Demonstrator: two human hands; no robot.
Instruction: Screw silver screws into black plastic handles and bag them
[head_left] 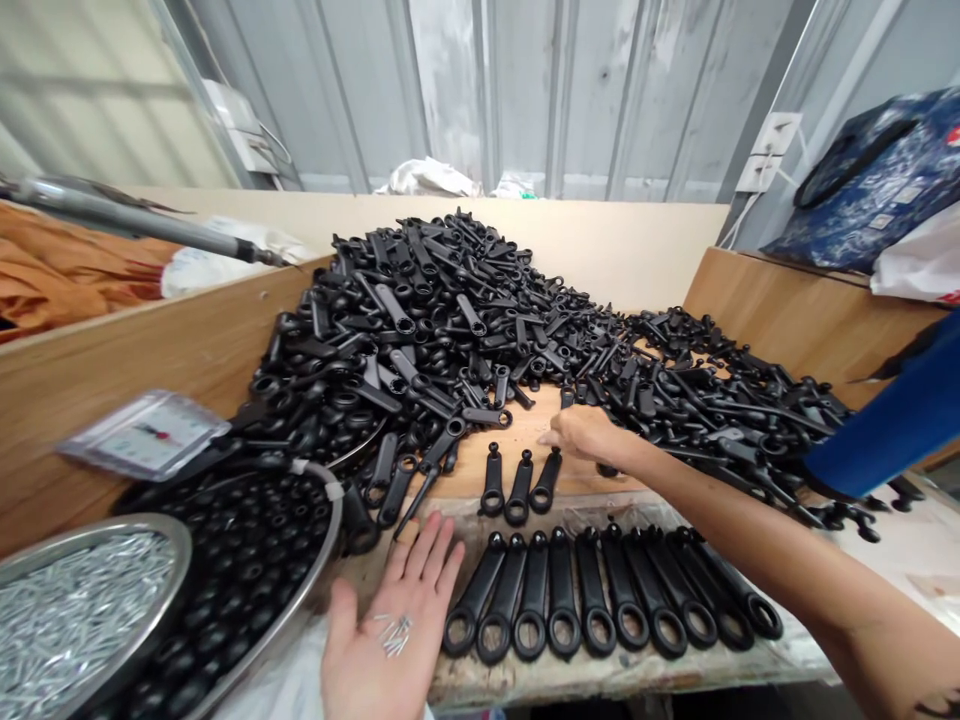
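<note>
Many black parts heap the tabletop, behind a row of ring-ended handles. Your right hand curls nearby; whether its grip holds anything cannot be told. Your left hand, open palm-up, bears loose pins; tilting could spill them.

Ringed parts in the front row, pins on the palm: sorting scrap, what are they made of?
The ringed parts look like satin black plastic, evenly coloured with soft sheen, possibly coated metal. The pins seem bright metal, silvery and glinting, perhaps plated.
</note>
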